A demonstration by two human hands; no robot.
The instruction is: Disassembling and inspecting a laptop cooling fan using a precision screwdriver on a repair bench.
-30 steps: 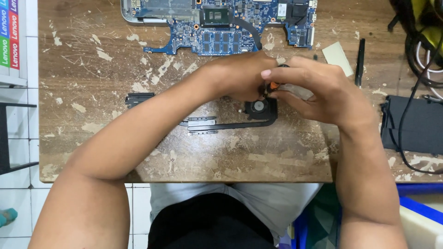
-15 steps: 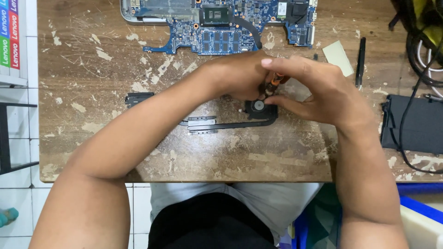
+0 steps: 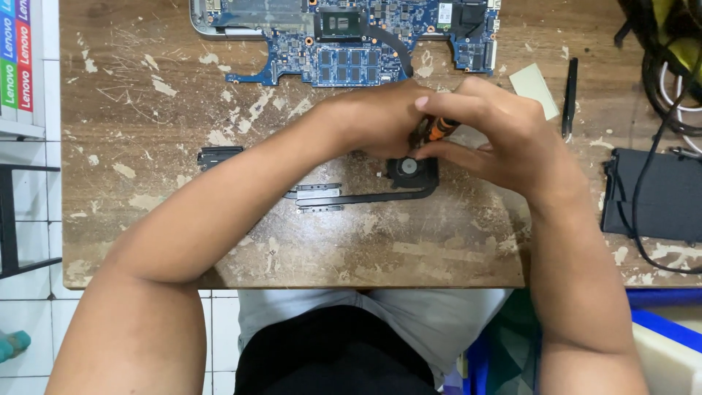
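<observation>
Both hands meet over a small black cooling fan [image 3: 411, 170] on the worn wooden table [image 3: 146, 219].

Right hand [image 3: 504, 139] pinches an orange-handled screwdriver [image 3: 436, 130]; left hand [image 3: 380, 117] curls closed beside it, its grasp hidden. Just below the fingers sits the fan, its heat pipe [image 3: 344, 197] trailing leftward; beyond the knuckles lies a blue circuit board [image 3: 351, 44].

Bright, even light falls from overhead, with no harsh glare. The forearms cast only soft, short shadows on the worn bench [image 3: 146, 219]. The centre of the frame is sharp; the lower corners are slightly soft. Straight edges show little bending.
</observation>
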